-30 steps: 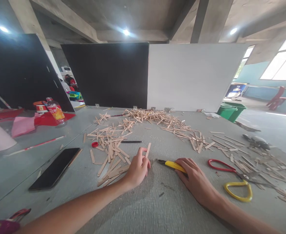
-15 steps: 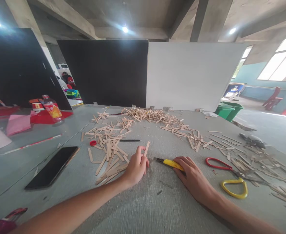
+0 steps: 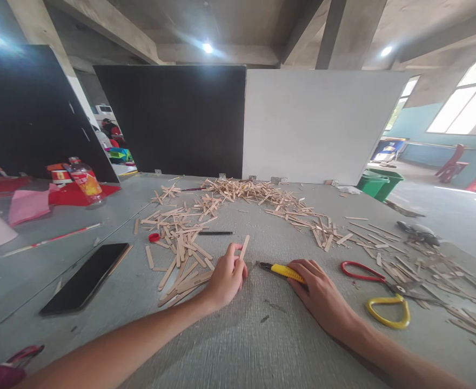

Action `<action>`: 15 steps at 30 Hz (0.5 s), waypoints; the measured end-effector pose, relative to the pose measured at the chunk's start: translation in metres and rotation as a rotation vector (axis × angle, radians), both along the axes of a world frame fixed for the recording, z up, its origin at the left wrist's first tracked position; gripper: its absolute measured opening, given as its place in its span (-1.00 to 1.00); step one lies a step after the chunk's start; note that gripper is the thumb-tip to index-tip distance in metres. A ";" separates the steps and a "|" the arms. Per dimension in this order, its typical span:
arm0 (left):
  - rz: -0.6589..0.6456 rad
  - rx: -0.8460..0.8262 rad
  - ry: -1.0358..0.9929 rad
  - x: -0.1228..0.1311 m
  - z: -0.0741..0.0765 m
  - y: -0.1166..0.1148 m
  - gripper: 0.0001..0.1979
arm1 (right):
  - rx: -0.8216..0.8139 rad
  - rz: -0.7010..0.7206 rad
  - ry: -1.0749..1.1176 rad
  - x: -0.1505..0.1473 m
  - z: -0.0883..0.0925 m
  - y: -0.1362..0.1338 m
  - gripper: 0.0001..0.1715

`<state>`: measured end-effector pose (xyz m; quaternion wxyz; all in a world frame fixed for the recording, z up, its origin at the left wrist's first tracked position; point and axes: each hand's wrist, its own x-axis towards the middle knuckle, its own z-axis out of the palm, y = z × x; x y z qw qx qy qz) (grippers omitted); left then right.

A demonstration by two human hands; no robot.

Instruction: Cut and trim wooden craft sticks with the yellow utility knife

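Observation:
My left hand [image 3: 225, 278] rests on the grey table [image 3: 238, 346] and pinches a short wooden stick [image 3: 245, 246] that points up and away. Just to its right my right hand [image 3: 321, 292] lies over the handle of a yellow utility knife [image 3: 284, 271], whose blade tip points left toward the stick. A pile of loose wooden sticks [image 3: 183, 243] lies immediately left of my left hand.
More sticks [image 3: 262, 194] spread along the back and right of the table. Scissors with one red and one yellow handle [image 3: 377, 294] lie to the right. A black phone [image 3: 86, 276] lies at the left, a black pen [image 3: 217, 233] and a red ring [image 3: 154, 237] among the sticks. Black and white boards stand behind.
Both hands keep their grips and stay in place on the table. The view has shifted slightly, nothing else has moved.

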<state>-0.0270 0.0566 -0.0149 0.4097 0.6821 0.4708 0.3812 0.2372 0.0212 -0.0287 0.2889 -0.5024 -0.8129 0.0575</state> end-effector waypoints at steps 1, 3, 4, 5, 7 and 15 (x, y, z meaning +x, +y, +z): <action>0.000 -0.001 0.001 0.000 0.000 0.000 -0.76 | 0.000 0.000 0.000 0.000 0.000 0.000 -0.80; -0.001 -0.001 0.003 0.000 0.000 0.000 -0.76 | 0.002 -0.001 0.002 0.000 -0.001 0.000 -0.81; -0.001 -0.001 0.004 0.000 0.000 0.000 -0.75 | 0.005 -0.002 0.004 0.000 -0.001 0.000 -0.81; -0.002 -0.001 0.005 0.000 0.000 0.000 -0.75 | 0.007 -0.004 0.004 0.000 -0.001 0.000 -0.80; -0.008 -0.001 0.007 0.000 0.001 -0.001 -0.74 | 0.010 -0.005 0.002 0.000 -0.001 0.000 -0.79; -0.011 -0.001 0.016 0.000 0.003 -0.002 -0.70 | 0.007 0.003 0.008 0.000 0.001 0.000 -0.79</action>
